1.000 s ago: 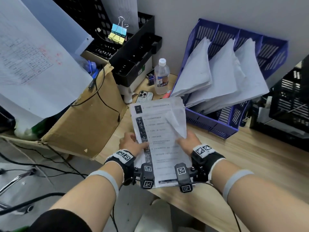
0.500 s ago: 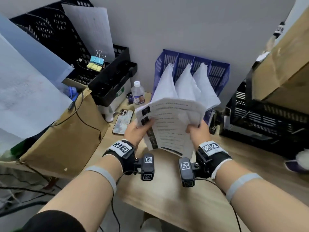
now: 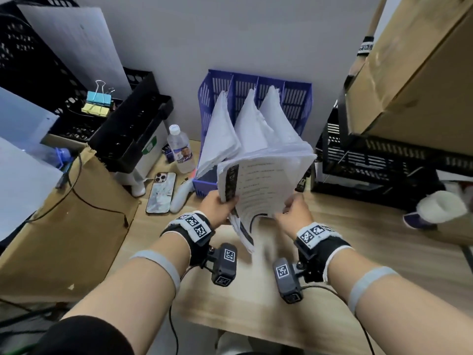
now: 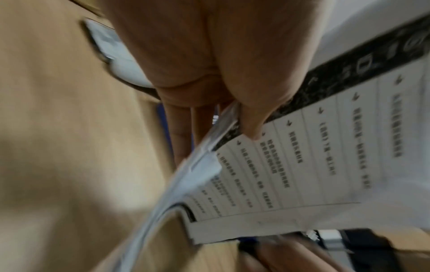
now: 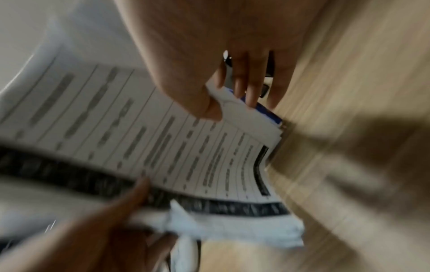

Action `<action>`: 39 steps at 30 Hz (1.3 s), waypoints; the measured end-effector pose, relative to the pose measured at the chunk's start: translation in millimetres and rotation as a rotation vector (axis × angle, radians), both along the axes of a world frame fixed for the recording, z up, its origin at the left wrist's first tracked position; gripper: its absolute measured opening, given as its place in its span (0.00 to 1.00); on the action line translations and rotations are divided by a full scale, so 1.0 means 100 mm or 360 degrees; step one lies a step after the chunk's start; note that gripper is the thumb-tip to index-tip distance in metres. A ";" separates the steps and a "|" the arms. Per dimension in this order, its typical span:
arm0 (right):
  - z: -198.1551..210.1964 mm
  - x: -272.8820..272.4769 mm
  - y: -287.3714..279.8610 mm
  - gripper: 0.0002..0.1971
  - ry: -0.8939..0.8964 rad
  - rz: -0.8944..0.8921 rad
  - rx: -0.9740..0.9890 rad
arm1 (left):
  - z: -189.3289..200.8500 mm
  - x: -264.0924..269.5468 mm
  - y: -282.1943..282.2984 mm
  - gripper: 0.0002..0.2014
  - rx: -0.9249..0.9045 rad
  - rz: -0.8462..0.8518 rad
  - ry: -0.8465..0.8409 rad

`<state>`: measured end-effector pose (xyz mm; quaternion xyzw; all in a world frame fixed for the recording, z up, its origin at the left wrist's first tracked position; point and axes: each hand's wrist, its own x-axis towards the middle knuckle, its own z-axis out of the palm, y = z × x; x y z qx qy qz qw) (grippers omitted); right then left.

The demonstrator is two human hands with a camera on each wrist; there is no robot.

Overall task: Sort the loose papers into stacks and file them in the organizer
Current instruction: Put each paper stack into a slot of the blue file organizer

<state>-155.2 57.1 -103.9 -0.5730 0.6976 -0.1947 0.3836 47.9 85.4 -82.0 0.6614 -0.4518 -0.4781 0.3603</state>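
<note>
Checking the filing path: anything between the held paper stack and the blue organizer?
No separate obstacle shows. Both hands hold the paper stack right in front of the blue organizer. Three slots already hold filed papers fanning outward toward it; the rightmost slot looks free.

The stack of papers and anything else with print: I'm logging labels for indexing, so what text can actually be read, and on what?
None can be quoted with confidence.
Stack of papers, held by left hand and right hand: rows of Chinese text beside a dark strip, too blurred.
Water bottle label: too small.
Wrist bands: square code markers, no words.
Black band by the cardboard box: white lettering, unreadable.
</note>
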 end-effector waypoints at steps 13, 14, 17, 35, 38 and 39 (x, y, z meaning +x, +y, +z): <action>0.81 -0.06 0.12 0.25 0.0629 0.0230 -0.0080 | 0.83 -0.97 -0.46 0.24 -0.0324 -0.1142 -0.0110; 0.83 -0.11 0.13 0.24 0.0711 0.0256 -0.0001 | 0.83 -1.00 -0.49 0.26 -0.0315 -0.1183 -0.0114; 0.87 -0.30 0.16 0.19 0.0620 0.0156 0.0226 | 0.74 -1.02 -0.57 0.24 -0.0204 -0.1172 -0.0023; 0.96 -0.17 0.05 0.21 0.0502 0.0249 0.0193 | 0.20 -0.57 -0.87 0.40 -0.0086 -0.0400 -0.0297; 0.96 -0.12 -0.09 0.18 0.0477 0.0295 0.0118 | 0.18 -0.52 -0.89 0.40 -0.0041 -0.0395 -0.0152; 0.94 -0.11 -0.16 0.17 0.0439 0.0310 0.0058 | 0.16 -0.51 -0.89 0.40 -0.0041 -0.0392 -0.0121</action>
